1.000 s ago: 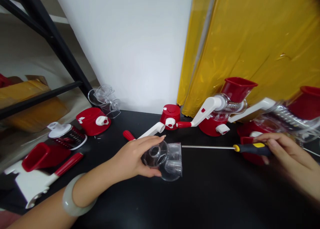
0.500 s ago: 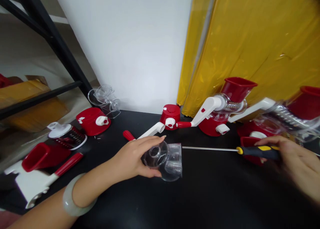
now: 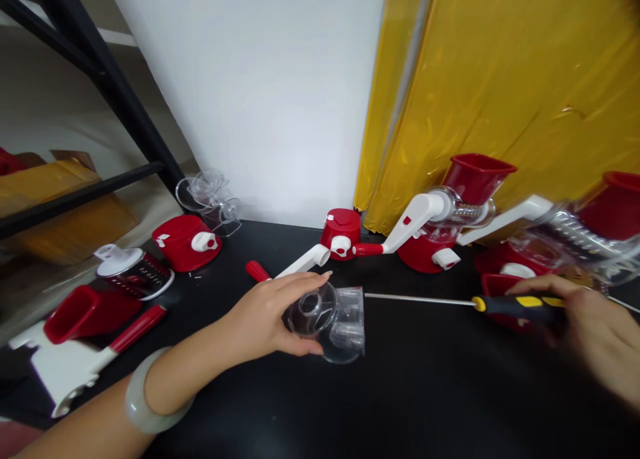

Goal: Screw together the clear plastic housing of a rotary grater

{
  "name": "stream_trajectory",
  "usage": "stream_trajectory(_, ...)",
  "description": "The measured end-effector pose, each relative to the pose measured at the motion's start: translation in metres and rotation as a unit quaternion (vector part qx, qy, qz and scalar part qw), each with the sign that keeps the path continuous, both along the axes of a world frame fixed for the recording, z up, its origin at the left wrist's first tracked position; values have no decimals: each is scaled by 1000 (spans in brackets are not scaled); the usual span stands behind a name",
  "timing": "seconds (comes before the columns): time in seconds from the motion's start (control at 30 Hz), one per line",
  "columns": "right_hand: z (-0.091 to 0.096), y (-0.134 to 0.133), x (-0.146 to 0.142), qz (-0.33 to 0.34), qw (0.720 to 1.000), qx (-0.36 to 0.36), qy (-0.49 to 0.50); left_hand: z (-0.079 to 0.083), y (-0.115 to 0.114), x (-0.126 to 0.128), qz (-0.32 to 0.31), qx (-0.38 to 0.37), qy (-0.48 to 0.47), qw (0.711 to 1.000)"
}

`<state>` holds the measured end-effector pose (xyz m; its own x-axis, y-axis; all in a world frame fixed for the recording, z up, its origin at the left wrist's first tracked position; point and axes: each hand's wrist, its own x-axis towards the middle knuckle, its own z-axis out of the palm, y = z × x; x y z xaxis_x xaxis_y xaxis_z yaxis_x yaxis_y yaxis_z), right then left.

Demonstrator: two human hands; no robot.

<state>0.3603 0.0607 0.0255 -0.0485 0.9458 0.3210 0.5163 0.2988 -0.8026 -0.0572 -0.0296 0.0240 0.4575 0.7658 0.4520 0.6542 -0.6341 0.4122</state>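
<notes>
My left hand point(image 3: 270, 315) is closed round a clear plastic housing point(image 3: 334, 322) that rests on the black table point(image 3: 400, 399) at the centre. My right hand point(image 3: 590, 332), slightly blurred, grips the black and yellow handle of a long screwdriver point(image 3: 500, 303). The screwdriver's thin metal shaft lies level and points left, and its tip is just right of the clear housing. A pale bangle point(image 3: 140, 395) sits on my left wrist.
Assembled red and white rotary graters point(image 3: 440, 225) stand at the back right by a yellow curtain point(image 3: 500, 92). A red base point(image 3: 186, 242), a drum blade point(image 3: 133, 271), a clear part point(image 3: 210, 195), a red hopper point(image 3: 85, 312) and a crank handle point(image 3: 295, 265) lie at left.
My right hand has drawn the screwdriver a little to the right, away from the clear housing. My left hand and the housing have stayed put.
</notes>
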Motion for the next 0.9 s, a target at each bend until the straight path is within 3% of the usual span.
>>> stream_trajectory(0.07, -3, 4, 8, -14, 999, 29, -33, 1, 0, 0, 5, -2, 4, 1000)
stream_trajectory(0.17, -8, 10, 20, 25, 997, 52, 42, 1, -1, 0, 9, -6, 7, 1000)
stream_trajectory(0.33, -3, 5, 15, 58, 991, -32, 120, 0, -1, -1, 6, 0, 12, 1000)
stream_trajectory(0.43, 0, 0, 8, 104, 986, -64, 111, 0, 0, -1, 8, 2, 16, 1000)
stream_trajectory(0.57, -6, 3, 11, 25, 999, -10, -17, 0, -1, 0, 7, 5, 20, 1000)
stream_trajectory(0.67, -10, 10, 18, 33, 998, 44, 9, 0, -1, 0, 8, 3, 17, 1000)
stream_trajectory(0.77, -10, 13, 23, 42, 998, 15, 53, 1, -3, 1, 13, -7, 19, 1000)
stream_trajectory(0.9, -9, 14, 28, 27, 999, -6, 23, 4, -4, 1, 22, -23, 29, 999)
